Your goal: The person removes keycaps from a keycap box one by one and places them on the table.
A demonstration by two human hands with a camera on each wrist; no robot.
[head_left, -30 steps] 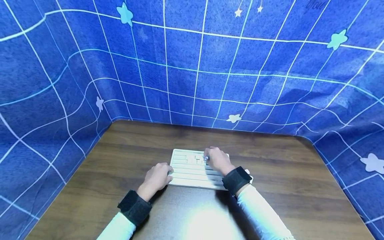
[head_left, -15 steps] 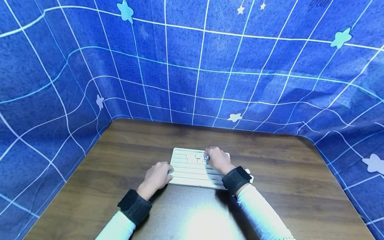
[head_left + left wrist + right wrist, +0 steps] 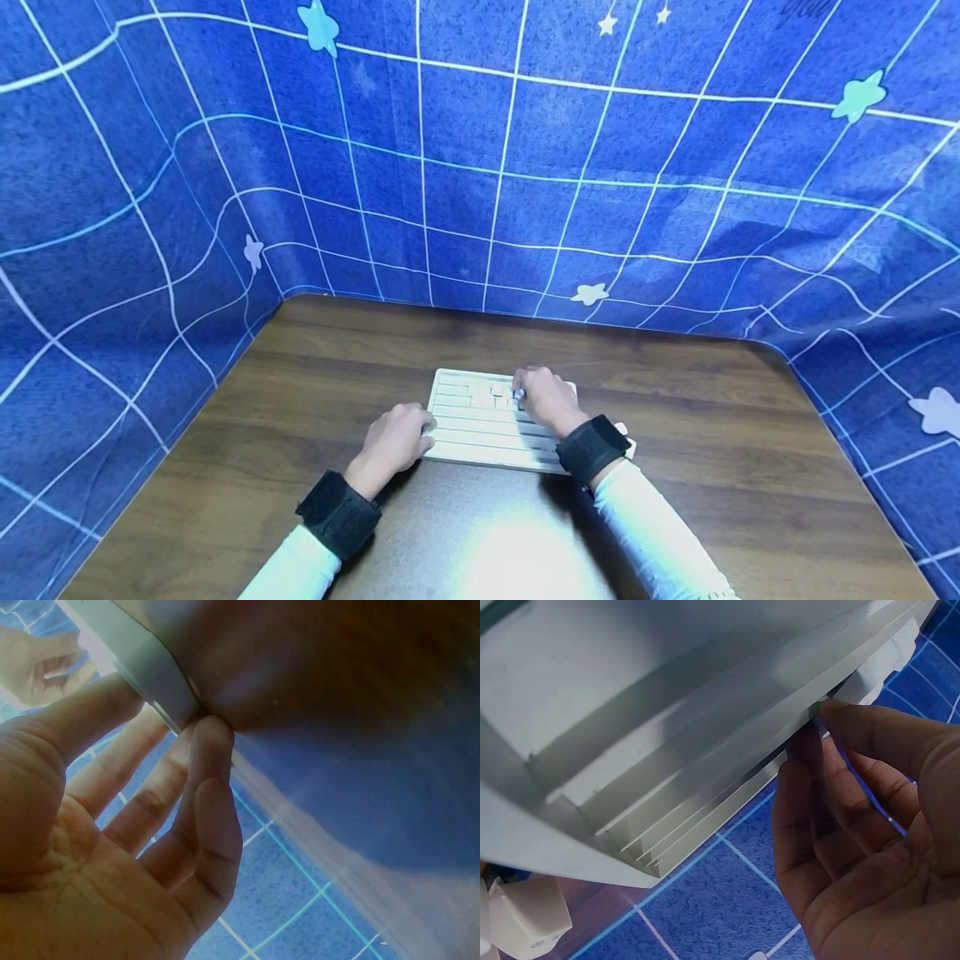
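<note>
A white tray (image 3: 480,433) with long parallel ridges lies on the table, several white keycaps (image 3: 480,396) sitting in its far row. At the tray's left edge, my left hand (image 3: 395,437) grips the side; the left wrist view has thumb and fingertips against the white rim (image 3: 154,671). Over the far right part of the tray, my right hand (image 3: 549,400) pinches a small keycap between thumb and fingers, mostly hidden by the fingertips. In the right wrist view, white keycaps (image 3: 881,671) stand along the row beside those fingertips.
Loose white keycaps (image 3: 529,919) lie on the table just right of the tray, partly behind my right wrist. The brown wooden table (image 3: 360,350) ends at a blue curtain (image 3: 450,208) with grid lines and stars, at the back and both sides.
The view has shifted slightly. Both hands keep their places at the tray, and the keycaps in the row look the same.
</note>
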